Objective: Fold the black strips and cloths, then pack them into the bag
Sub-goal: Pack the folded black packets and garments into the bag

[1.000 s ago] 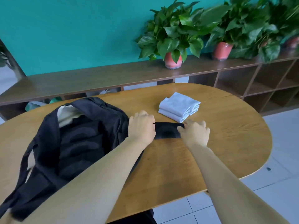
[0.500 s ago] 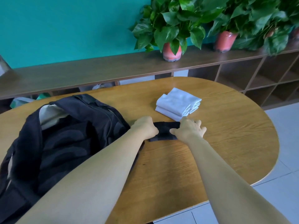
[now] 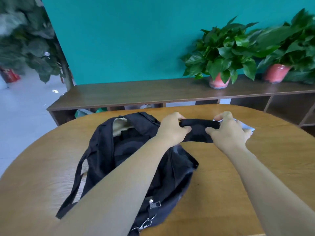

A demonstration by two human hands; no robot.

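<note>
The black bag (image 3: 136, 160) lay open on the wooden table (image 3: 238, 176), left of centre. The left hand (image 3: 172, 128) and right hand (image 3: 228, 132) each pinched one end of a folded black cloth (image 3: 198, 129), held just above the tabletop; white cloths (image 3: 247, 127) lay largely hidden behind the right hand.

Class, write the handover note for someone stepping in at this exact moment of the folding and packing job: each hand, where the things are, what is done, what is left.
Left hand: grips the left end of the folded black strip.
Right hand: grips its right end; the strip is held between both hands, beside the bag.
Black bag: lies open on the wooden table, left of the strip.
White cloths: behind the right hand, mostly hidden.
Done: this strip looks folded.
Left: put it in the bag, then pack the cloths.
</note>
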